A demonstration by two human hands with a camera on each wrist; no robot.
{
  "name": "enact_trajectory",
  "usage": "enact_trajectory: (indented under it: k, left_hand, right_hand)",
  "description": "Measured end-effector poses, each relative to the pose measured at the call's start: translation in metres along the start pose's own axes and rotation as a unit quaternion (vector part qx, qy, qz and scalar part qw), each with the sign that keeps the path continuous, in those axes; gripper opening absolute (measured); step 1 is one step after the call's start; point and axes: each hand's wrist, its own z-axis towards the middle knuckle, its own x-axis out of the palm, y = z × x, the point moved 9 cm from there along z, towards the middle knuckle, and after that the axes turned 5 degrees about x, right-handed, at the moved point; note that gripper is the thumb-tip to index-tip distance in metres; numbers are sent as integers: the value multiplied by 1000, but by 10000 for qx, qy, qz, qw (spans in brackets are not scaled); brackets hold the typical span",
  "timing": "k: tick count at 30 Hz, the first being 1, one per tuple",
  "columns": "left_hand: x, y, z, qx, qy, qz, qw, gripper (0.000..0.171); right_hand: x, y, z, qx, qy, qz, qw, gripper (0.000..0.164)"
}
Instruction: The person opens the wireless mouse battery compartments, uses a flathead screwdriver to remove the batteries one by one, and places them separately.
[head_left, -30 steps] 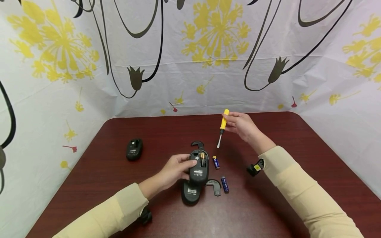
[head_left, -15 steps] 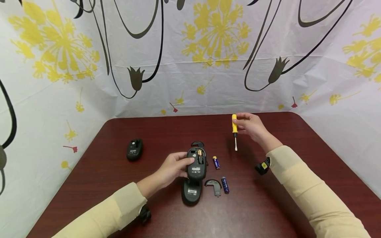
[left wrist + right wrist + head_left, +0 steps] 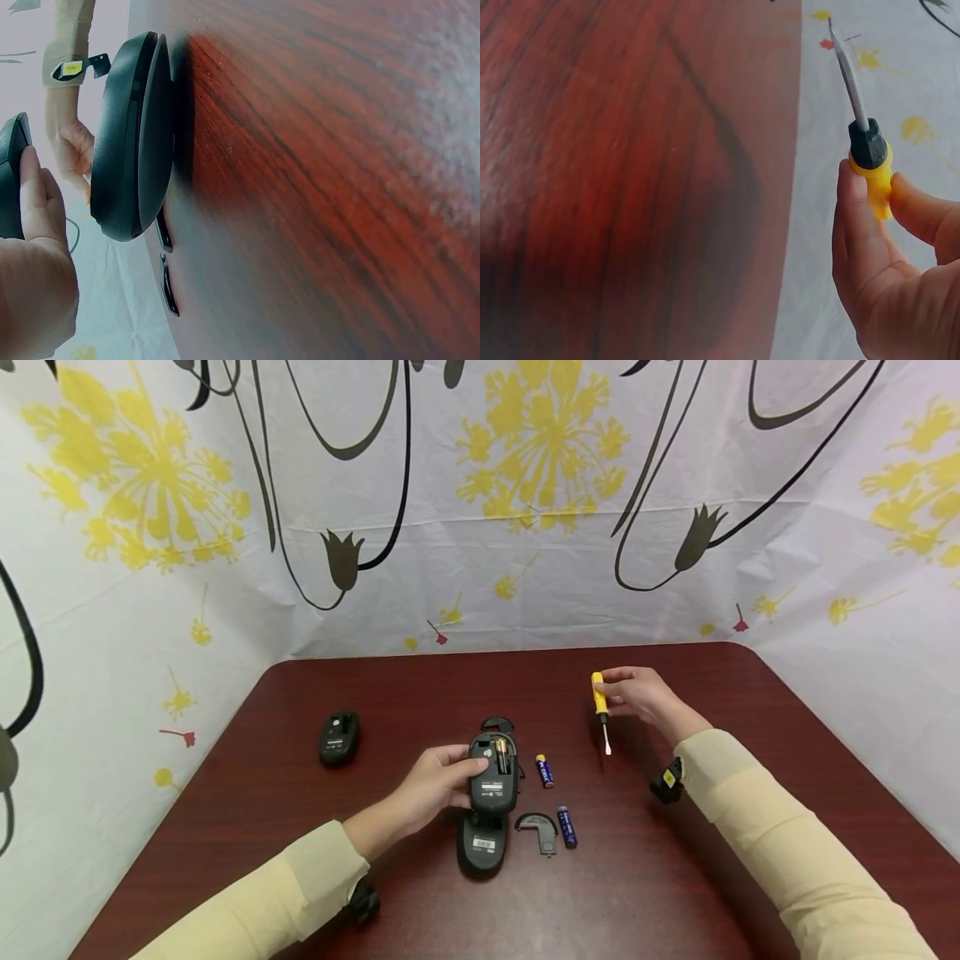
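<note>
My left hand [image 3: 437, 785] grips a black computer mouse [image 3: 493, 785], underside up, its battery bay uncovered and one gold-topped battery [image 3: 502, 755] inside. Below it a second dark mouse [image 3: 482, 847] lies upside down on the table, partly hidden by the held one. At the right, my right hand [image 3: 637, 695] pinches the yellow handle of a screwdriver [image 3: 601, 697], its flat metal tip pointing down. In the right wrist view, thumb and fingers press that handle from both sides. The left wrist view shows the held mouse [image 3: 10, 184] only in part.
Two blue batteries, one upper [image 3: 544, 770] and one lower [image 3: 567, 827], lie right of the mice. Beside the lower one is a curved battery cover [image 3: 540, 832]; another dark cover [image 3: 498, 724] lies behind. A third mouse [image 3: 339, 738] rests at the left on the brown table [image 3: 420, 693].
The screwdriver in my right hand has moved right, then lower toward the table. My left hand has shifted slightly left with the mouse.
</note>
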Motion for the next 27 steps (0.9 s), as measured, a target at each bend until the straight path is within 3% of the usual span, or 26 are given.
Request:
enact_trajectory:
  k: [9, 27]
  left_hand:
    - [-2, 2, 0, 22, 5, 45, 10000, 43]
    - [-4, 5, 0, 18, -24, 59, 10000, 44]
  right_hand:
    - [-1, -19, 6, 343, 431, -102, 9984, 50]
    - [-15, -36, 4, 530, 101, -322, 9980, 48]
